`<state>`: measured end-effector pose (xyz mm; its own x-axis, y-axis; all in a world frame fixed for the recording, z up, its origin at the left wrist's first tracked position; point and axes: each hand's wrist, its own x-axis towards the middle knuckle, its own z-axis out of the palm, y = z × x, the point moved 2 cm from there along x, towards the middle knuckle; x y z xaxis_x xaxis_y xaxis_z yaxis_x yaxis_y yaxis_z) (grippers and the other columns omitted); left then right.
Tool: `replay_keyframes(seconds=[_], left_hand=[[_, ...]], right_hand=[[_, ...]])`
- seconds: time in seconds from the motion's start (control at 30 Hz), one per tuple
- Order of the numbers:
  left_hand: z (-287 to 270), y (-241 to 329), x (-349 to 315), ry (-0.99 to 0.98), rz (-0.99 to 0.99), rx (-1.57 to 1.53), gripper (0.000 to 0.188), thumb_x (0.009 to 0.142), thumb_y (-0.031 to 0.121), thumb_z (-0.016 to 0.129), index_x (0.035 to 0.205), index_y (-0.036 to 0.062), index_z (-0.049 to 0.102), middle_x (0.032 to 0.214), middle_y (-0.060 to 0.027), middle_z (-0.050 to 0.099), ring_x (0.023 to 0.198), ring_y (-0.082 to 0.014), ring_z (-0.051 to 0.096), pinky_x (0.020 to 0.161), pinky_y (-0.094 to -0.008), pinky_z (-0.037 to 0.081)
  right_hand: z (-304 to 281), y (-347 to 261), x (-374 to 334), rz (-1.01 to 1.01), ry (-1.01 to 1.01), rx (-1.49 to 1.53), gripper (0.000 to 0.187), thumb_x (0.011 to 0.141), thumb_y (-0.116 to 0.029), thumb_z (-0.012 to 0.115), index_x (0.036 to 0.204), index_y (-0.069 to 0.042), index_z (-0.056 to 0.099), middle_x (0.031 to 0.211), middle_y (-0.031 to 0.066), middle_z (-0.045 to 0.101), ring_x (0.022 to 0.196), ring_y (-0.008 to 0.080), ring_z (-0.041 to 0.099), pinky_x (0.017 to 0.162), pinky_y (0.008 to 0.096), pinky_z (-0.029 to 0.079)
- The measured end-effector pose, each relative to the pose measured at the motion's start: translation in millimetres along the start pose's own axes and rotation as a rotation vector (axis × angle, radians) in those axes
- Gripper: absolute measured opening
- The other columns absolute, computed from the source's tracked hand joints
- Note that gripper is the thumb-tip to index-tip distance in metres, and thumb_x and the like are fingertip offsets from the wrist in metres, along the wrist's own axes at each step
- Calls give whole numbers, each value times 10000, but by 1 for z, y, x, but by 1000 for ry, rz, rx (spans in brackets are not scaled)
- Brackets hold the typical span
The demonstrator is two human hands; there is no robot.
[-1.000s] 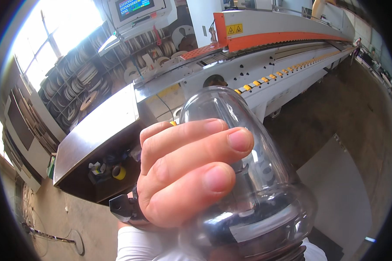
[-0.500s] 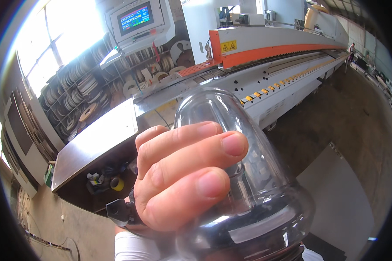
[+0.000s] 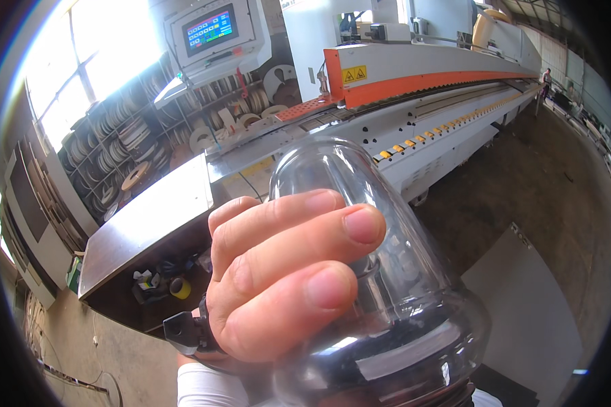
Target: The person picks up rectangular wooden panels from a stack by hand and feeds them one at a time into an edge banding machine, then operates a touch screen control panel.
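Observation:
My left hand (image 3: 285,271) comes in from the lower left, its fingers wrapped round a large clear bottle (image 3: 404,264) held close up. Several fingers lie across its near side, nails showing, and the thumb is hidden. The bottle tilts, its rounded end pointing up and away, with a dark band and ridged rings at its near end by the lower edge. Around the left wrist is a black strap (image 3: 195,332), with a white sleeve (image 3: 210,386) below. My right hand does not show.
A long grey and orange machine (image 3: 428,83) runs off to the right, with a control screen (image 3: 210,28) at its near end. At left stands a cabinet (image 3: 149,224) with items inside, before shelves of rolls (image 3: 125,139). Far right, a person (image 3: 546,81) stands by the machine.
The background has shifted very slightly leftward in the view. My left hand keeps the same grip on the bottle.

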<state>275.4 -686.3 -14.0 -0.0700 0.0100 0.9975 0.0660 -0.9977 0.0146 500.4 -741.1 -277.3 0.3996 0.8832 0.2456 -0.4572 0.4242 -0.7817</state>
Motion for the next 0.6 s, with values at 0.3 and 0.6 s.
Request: replay_keyframes(seconds=[0.3,0.6], left_hand=[[-6,21,-5,-4,-203,13,571,1149,474,587,1607,168,438,1452,-153,628,1386,-330,588,1190,-490,559],[-15,17,2,-97,-153,68,596,1124,443,644,1614,174,438,1462,-152,626,1394,-328,597,1194,-488,563]], right_hand=[[1,-1,-1,3,7,6,683,876,-251,950,1394,-99,531,1370,80,699,1306,183,650,1194,354,484],[-1,1,-2,3,8,6,688,877,-252,953,1400,-98,533,1375,78,694,1310,181,649,1195,353,485]])
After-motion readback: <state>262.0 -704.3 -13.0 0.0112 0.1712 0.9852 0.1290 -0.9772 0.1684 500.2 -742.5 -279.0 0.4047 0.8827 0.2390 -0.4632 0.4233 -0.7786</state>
